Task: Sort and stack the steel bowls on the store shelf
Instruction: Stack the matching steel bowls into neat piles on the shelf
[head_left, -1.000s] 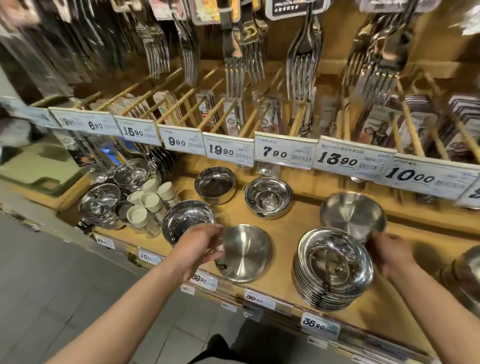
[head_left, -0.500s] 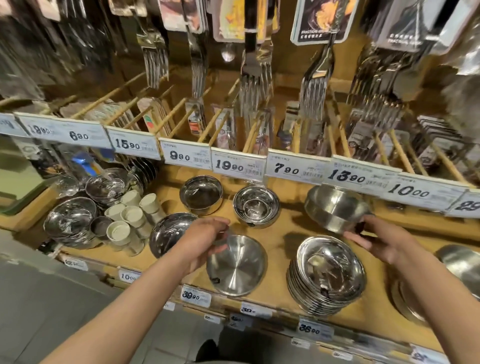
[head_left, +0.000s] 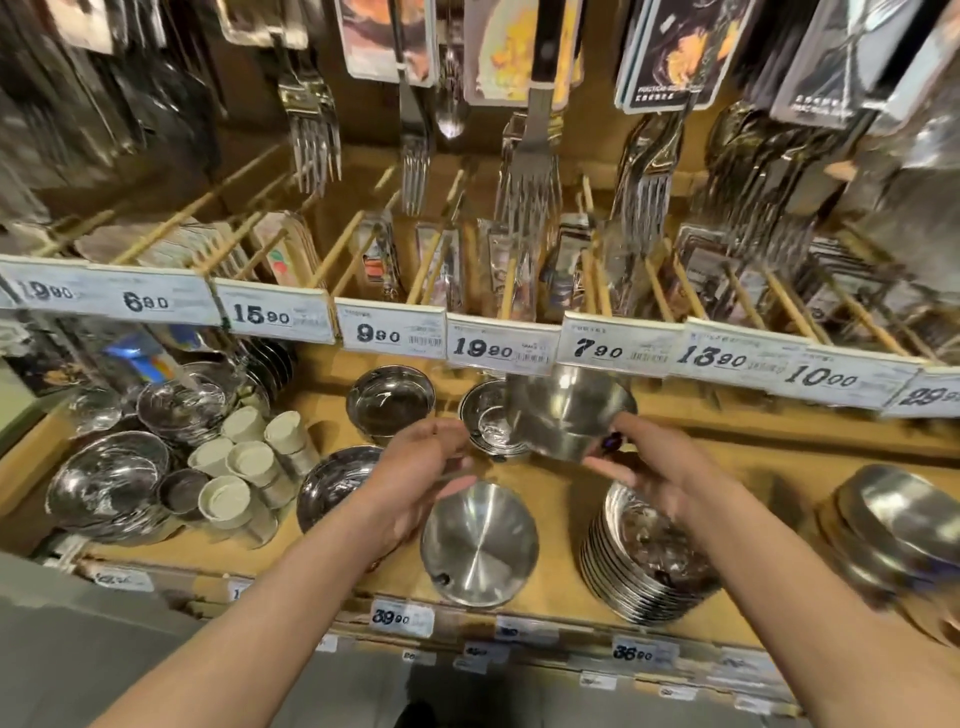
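Right hand (head_left: 660, 467) grips steel bowl (head_left: 566, 415) (left hand (head_left: 415, 467) relaxed).

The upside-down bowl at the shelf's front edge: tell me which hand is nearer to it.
Left. The left hand hovers just above the upside-down bowl's rear-left rim, fingers loosely spread. The right hand is farther right and higher, holding a lifted steel bowl.

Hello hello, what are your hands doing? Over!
Right hand holds steel bowl in the air. Left hand open, empty. Upside-down bowl below.
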